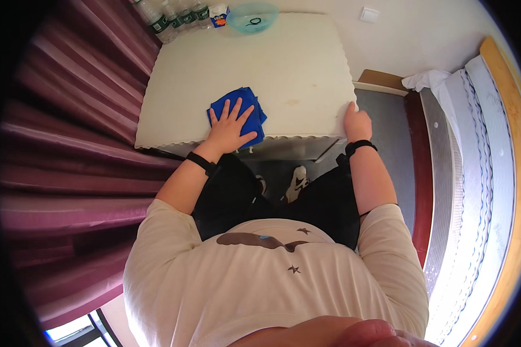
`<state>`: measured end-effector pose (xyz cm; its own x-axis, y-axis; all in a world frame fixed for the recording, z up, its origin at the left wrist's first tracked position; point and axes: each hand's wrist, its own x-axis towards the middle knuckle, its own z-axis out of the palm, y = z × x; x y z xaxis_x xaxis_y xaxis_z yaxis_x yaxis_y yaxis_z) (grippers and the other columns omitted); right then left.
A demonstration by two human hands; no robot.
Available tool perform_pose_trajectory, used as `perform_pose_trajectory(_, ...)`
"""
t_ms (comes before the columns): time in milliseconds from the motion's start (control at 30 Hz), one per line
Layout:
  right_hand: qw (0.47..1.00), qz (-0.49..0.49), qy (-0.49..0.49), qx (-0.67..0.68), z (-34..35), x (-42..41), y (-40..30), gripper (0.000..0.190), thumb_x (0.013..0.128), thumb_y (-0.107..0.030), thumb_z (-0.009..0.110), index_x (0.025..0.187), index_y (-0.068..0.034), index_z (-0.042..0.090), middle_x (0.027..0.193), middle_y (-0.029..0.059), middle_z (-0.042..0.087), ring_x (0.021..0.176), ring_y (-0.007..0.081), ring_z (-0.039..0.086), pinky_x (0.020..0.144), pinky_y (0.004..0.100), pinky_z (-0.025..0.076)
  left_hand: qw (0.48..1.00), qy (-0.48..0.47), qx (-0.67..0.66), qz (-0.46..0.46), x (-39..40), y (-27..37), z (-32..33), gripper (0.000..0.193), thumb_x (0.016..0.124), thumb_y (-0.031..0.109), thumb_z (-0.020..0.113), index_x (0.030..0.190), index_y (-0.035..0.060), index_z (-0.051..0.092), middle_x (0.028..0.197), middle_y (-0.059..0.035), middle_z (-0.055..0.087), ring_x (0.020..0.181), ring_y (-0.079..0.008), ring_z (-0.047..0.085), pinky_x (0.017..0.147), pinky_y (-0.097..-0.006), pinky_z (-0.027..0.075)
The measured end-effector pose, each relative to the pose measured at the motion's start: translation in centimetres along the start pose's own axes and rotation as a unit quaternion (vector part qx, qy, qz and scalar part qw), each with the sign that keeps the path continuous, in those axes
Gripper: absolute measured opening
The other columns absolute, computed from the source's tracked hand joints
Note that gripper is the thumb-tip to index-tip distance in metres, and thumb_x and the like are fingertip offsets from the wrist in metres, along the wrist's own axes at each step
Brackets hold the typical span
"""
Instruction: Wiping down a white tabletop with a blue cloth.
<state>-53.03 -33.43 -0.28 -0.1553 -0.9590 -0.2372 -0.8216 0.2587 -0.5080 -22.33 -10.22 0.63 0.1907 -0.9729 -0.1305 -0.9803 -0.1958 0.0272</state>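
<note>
My left hand (229,128) lies flat with its fingers spread on a folded blue cloth (254,115), near the front edge of a table with a cream, scallop-edged cover (243,60). At the table's front right corner is my right hand (357,123), its fingers curled at the edge and the thumb or a finger pointing up along it. Whether it grips the cover or the tabletop cannot be told. Faint brownish stains (292,103) mark the cover between my hands, nearer the right one.
Clear plastic bottles (173,19), a small blue and white carton (219,16) and a translucent blue bowl (252,19) with a black looped item stand at the back left. A purple curtain (82,143) hangs at the left. A bed (482,130) is at the right.
</note>
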Motion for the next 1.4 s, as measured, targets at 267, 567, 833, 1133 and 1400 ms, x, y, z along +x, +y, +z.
perform_pose_trajectory(267, 1.000, -0.004, -0.009, -0.008, -0.8, -0.9, -0.8, 0.074, 0.097, -0.060, 0.043, 0.119, 0.006, 0.070, 0.122, 0.0289, 0.069, 0.118, 0.0426, 0.065, 0.101, 0.0480, 0.051, 0.996, -0.046, -0.030, -0.065, 6.8, -2.4, -0.5, 0.084, 0.094, 0.071, 0.051, 0.164, 0.0354, 0.021, 0.174, -0.0102, 0.004, 0.158, -0.0442, 0.002, 0.114, -0.0792, 0.003)
perform_pose_trajectory(567, 1.000, 0.000, 0.001, -0.023, -0.7, -1.2, -1.4, 0.069, 0.096, -0.059, 0.047, 0.115, 0.002, 0.073, 0.116, 0.0242, 0.073, 0.111, 0.0392, 0.070, 0.095, 0.0469, 0.055, 0.969, -0.179, -0.036, -0.168, 16.6, -6.8, -3.5, 0.117, 0.079, 0.089, 0.053, 0.165, 0.0356, -0.006, 0.173, -0.0106, -0.014, 0.158, -0.0421, -0.008, 0.116, -0.0769, 0.007)
perform_pose_trajectory(833, 1.000, 0.006, 0.014, -0.018, -0.6, -1.1, -1.0, 0.068, 0.096, -0.059, 0.048, 0.114, 0.003, 0.072, 0.116, 0.0245, 0.073, 0.111, 0.0395, 0.070, 0.095, 0.0468, 0.055, 0.967, -0.159, -0.049, -0.194, 17.2, -5.1, -3.6, 0.116, 0.080, 0.087, 0.054, 0.166, 0.0350, -0.004, 0.173, -0.0104, -0.013, 0.158, -0.0419, -0.008, 0.116, -0.0764, 0.007)
perform_pose_trajectory(1133, 1.000, -0.005, 0.006, -0.023, -0.6, -1.2, -1.2, 0.069, 0.097, -0.058, 0.047, 0.116, 0.004, 0.072, 0.119, 0.0252, 0.071, 0.113, 0.0396, 0.069, 0.096, 0.0474, 0.055, 0.990, -0.117, -0.008, -0.079, 10.2, -0.9, -2.3, 0.108, 0.085, 0.075, 0.061, 0.167, 0.0328, 0.006, 0.174, -0.0136, -0.007, 0.158, -0.0464, -0.005, 0.112, -0.0806, 0.007)
perform_pose_trajectory(1400, 0.999, -0.024, 0.032, -0.028, -0.1, -0.8, -0.6, 0.069, 0.097, -0.058, 0.047, 0.114, 0.003, 0.073, 0.119, 0.0256, 0.071, 0.112, 0.0401, 0.069, 0.096, 0.0480, 0.055, 0.999, -0.032, 0.001, 0.009, 1.7, 3.1, -0.7, 0.102, 0.084, 0.072, 0.064, 0.165, 0.0292, 0.020, 0.173, -0.0176, 0.007, 0.155, -0.0536, 0.005, 0.110, -0.0841, 0.007)
